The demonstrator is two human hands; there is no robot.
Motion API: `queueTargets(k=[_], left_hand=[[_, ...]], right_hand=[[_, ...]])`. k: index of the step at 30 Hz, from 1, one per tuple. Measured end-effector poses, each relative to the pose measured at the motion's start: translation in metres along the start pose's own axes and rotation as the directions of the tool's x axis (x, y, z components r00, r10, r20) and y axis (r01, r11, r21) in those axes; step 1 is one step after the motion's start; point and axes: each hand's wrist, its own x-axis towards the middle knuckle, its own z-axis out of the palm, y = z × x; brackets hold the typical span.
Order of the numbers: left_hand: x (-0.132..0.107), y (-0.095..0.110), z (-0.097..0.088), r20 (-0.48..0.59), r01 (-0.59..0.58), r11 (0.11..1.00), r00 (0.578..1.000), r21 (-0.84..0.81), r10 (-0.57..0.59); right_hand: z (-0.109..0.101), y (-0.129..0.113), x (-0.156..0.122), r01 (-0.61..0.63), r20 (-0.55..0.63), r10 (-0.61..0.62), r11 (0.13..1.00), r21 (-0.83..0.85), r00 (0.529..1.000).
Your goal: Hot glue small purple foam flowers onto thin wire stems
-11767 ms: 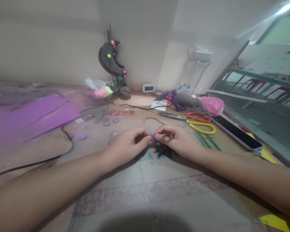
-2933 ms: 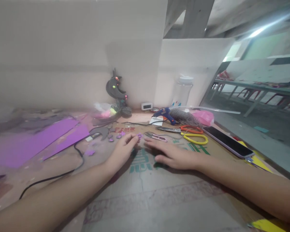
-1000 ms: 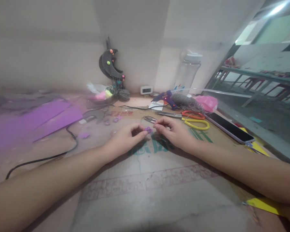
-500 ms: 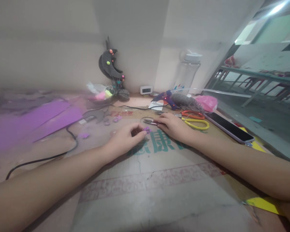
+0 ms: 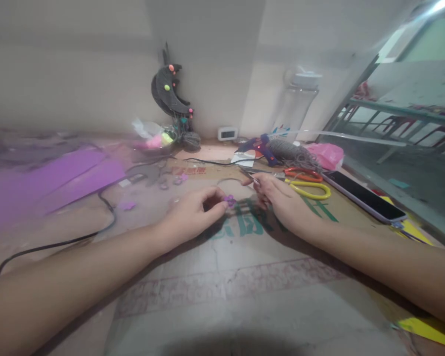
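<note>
Compared with half a second ago, the right hand (image 5: pixel 282 200) has lifted the small snips (image 5: pixel 255 180) from the cardboard (image 5: pixel 222 291), where they were lying under its spread fingers; now these fingers are curled around them. The left hand (image 5: pixel 193 211) has stayed almost in its place, and the view has turned only slightly.

The purple flower (image 5: pixel 230 200) is pinched between thumb and forefinger of the left hand, so this hand is the nearer one. Seen from the snips, the flower lies to the left and closer to the person, with a gap between. It is small and roundish, so I cannot tell a long axis. The snips, instead, point to the left and away from the person, not toward the flower. Whether their blades are parted is too blurred to tell. Just beyond the right hand, scissors (image 5: pixel 311 198) lie near the phone (image 5: pixel 363 196).
</note>
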Motion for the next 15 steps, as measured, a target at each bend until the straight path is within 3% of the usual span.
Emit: queueTargets(k=[2,8,12,15], left_hand=[[-0.0008,-0.0003,-0.0002,0.011,0.000,0.999,1.000,0.036,0.000],[-0.0003,-0.0003,0.0006,-0.004,-0.020,0.999,1.000,0.030,0.020],[-0.0002,0.0034,-0.0003,0.009,-0.046,0.999,0.999,0.003,0.046],[-0.0010,0.0048,-0.0008,0.019,-0.064,0.997,0.998,0.041,0.063]], right_hand=[[0.0022,-0.0043,-0.0030,-0.045,0.076,0.040,0.997,0.068,0.996],[0.0014,-0.0077,-0.0019,0.104,0.094,-0.096,0.991,-0.089,0.991],[0.0057,-0.0055,0.0000,0.070,0.106,-0.064,0.996,-0.048,0.992],[0.0089,-0.0078,-0.0005,-0.017,0.185,0.015,1.000,0.008,0.983]])
